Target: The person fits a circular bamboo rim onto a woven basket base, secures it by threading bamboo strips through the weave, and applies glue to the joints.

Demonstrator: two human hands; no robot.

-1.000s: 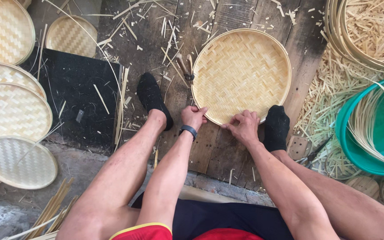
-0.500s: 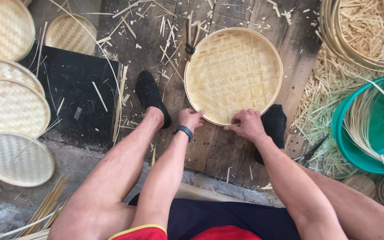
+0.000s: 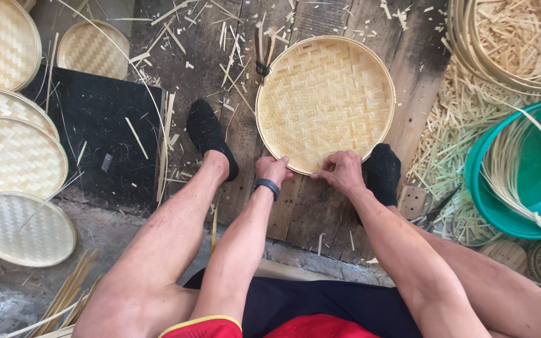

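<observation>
The person sits on the ground with a round woven bamboo tray [image 3: 325,103] lying flat on dark wooden planks [image 3: 320,206] just ahead of both hands. The left hand [image 3: 273,169] pinches the tray's near rim, fingers closed on it, a dark band at the wrist. The right hand [image 3: 342,171] sits just beside it, fingers curled and gripping the same near edge. Black-socked feet rest on either side of the hands. Beyond the left hand, a small dark tool [image 3: 262,53] lies touching the tray's far rim. Well to the left of the hands, finished woven trays [image 3: 14,156] overlap in a stack. To the right, a green plastic basin [image 3: 527,169] holds bamboo strips.
</observation>
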